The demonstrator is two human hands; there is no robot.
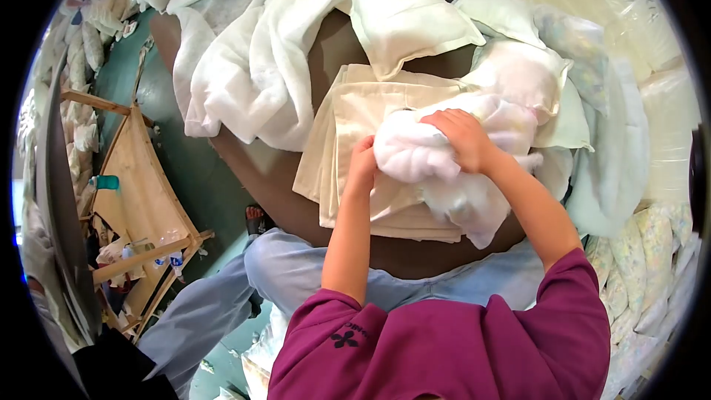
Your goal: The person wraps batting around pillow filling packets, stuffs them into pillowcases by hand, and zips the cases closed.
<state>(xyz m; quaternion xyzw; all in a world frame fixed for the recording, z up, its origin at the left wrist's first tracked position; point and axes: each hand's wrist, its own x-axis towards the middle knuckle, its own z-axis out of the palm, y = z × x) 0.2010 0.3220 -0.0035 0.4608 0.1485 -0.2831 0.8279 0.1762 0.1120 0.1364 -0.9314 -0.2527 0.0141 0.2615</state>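
A bundle of white and pale pink fluffy stuffing [418, 152] lies over a stack of cream cloth pieces [363, 107] on the brown table. My right hand [463, 137] presses on top of the bundle, its fingers curved over the stuffing. At the bundle's left edge is my left hand [363, 159], with its fingers bent against the stuffing or cloth; its fingertips are partly hidden. More loose stuffing [474, 204] trails below my right forearm. A filled white pillow [511, 78] touches the bundle's upper right side.
White batting [252, 67] drapes over the brown table [333, 48] at the left. Several pillows, including a white one [411, 22], lie along the back and right. A wooden frame [148, 200] stands on the green floor at left. Plastic-wrapped bales [666, 126] are at right.
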